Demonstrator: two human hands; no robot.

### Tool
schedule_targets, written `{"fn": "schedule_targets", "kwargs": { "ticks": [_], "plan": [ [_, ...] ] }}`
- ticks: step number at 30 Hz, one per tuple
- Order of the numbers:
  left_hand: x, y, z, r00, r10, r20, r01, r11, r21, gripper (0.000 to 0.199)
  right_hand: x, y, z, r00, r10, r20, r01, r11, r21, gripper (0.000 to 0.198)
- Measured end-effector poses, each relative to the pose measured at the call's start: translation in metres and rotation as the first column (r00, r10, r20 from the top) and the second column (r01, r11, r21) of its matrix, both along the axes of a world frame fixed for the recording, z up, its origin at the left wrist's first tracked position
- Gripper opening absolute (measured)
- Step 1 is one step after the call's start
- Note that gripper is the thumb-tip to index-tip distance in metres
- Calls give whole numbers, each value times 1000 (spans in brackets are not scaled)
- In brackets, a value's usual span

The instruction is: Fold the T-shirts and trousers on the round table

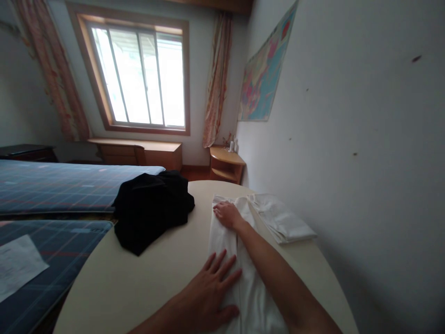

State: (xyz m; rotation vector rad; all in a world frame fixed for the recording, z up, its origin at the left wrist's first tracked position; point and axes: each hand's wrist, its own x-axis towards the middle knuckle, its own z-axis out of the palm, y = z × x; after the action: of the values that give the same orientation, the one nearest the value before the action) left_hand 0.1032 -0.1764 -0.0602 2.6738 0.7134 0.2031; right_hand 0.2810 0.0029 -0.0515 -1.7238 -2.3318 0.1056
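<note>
A long white garment [222, 241] lies on the round cream table [167, 278], with a fold line running lengthwise down it. My left hand [212, 287] rests on its near left part, fingers spread wide. Farther out, my right hand [227, 214] lies on the far end of the garment, fingers stretched toward its left edge and slightly bent. My right forearm hides part of the cloth. A folded white cloth [285, 220] sits to the right; whether it joins the garment I cannot tell.
A crumpled black garment [153, 208] covers the table's left edge. Beyond it stand plaid-covered mattresses [69, 185], a paper sheet [21, 262] on the nearer one. The white wall [347, 195] runs close along the right. A small corner shelf [227, 160] stands behind the table.
</note>
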Motion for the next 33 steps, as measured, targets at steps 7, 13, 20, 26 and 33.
{"fn": "schedule_targets", "kwargs": {
  "ticks": [7, 13, 20, 26, 33],
  "plan": [
    [3, -8, 1, 997, 26, -69, -27, 1000, -15, 82, -21, 3, -20, 998, 3, 58, 7, 987, -163, 60],
    [6, -10, 16, 991, 45, -128, -52, 997, -55, 84, -20, 24, -20, 999, -19, 45, 28, 978, -205, 67],
    [9, -11, 20, 989, 62, -133, -71, 995, -66, 92, -16, 37, -21, 997, -76, 25, 79, 985, -153, 64],
    [4, -9, 19, 993, 47, -112, -54, 996, -67, 84, -7, 23, -12, 991, -133, -3, 133, 991, 10, 47],
    [2, -9, 7, 998, 37, -46, -38, 999, -20, 82, 39, 7, -2, 915, -403, 26, 400, 914, 72, 36]
  ]
}}
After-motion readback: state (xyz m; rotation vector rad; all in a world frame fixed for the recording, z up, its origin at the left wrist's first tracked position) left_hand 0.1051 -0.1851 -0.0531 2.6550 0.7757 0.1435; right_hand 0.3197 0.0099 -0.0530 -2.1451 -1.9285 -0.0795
